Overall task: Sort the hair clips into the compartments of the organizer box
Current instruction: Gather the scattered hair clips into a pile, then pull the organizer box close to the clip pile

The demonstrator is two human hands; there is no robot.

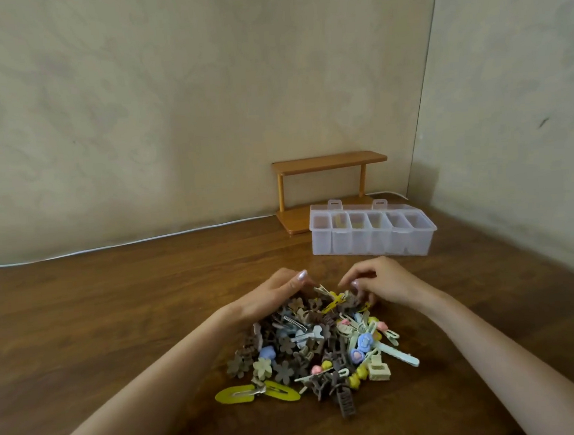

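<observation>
A heap of hair clips (316, 346) lies on the wooden table in front of me: brown flower and claw clips, yellow snap clips (257, 393), pale blue and green ones. My left hand (274, 294) cups the far left edge of the heap, fingers curved against it. At the far right edge my right hand (382, 283) has its fingers curled down into the clips; whether it holds one is hidden. The clear plastic organizer box (373, 233) stands open beyond the hands to the right, with several compartments in a row.
A small wooden two-tier shelf (331, 187) stands against the wall just behind the organizer box. A white cable (128, 243) runs along the table's back edge. The wall corner closes in on the right. Bare table (99, 315) stretches to the left.
</observation>
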